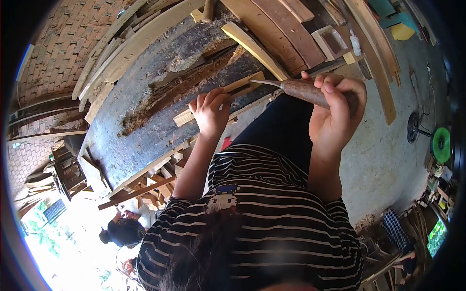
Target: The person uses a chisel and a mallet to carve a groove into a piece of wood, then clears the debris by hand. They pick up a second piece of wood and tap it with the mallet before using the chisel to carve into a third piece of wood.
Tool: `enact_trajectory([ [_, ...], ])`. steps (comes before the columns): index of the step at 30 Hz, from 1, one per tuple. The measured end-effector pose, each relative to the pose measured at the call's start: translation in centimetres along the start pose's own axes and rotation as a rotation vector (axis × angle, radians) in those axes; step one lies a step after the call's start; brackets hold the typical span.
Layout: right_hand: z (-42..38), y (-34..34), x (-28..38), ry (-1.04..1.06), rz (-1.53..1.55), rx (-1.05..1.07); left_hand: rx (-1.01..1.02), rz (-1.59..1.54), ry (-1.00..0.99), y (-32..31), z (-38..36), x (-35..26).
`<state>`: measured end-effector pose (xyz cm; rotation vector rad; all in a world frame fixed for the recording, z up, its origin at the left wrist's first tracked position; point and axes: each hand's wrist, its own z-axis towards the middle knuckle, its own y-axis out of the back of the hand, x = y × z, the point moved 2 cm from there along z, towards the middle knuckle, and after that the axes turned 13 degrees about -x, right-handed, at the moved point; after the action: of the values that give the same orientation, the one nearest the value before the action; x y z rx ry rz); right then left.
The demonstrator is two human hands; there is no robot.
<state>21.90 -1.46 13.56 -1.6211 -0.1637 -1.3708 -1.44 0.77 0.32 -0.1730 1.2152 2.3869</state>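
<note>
My right hand [340, 109] is wrapped round the thick brown wooden handle of a chisel [301, 91]. Its thin metal blade points left, and the tip meets or hangs just over the far end of a narrow wooden strip [183, 118]. That strip lies along the near edge of a dark workbench [141, 150]. Over its middle, my left hand [212, 114] presses and grips with bent fingers; the thumb side is partly hidden. A pale curved wooden piece [255, 50] rests on the bench beyond the chisel blade.
Long boards [272, 29] lie at the back of the bench, near a small open wooden box [332, 41]. Offcuts [153, 186] are piled below the bench edge. A green fan [441, 145] stands at right on the concrete floor [383, 165]. Another person [125, 230] is at lower left.
</note>
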Motion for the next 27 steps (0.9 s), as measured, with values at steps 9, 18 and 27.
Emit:
enact_trajectory([
  [9,-0.4,-1.2,0.0,0.073,-0.039,0.020,0.064,-0.082,0.071,0.2,-0.1,-0.6],
  [18,-0.9,-2.3,-0.9,0.088,-0.073,0.040,0.059,-0.117,0.101,0.0,0.0,-0.4],
  [27,0.0,-3.9,-1.6,0.151,-0.246,0.183,0.075,-0.180,0.100,-0.4,0.3,-0.1],
])
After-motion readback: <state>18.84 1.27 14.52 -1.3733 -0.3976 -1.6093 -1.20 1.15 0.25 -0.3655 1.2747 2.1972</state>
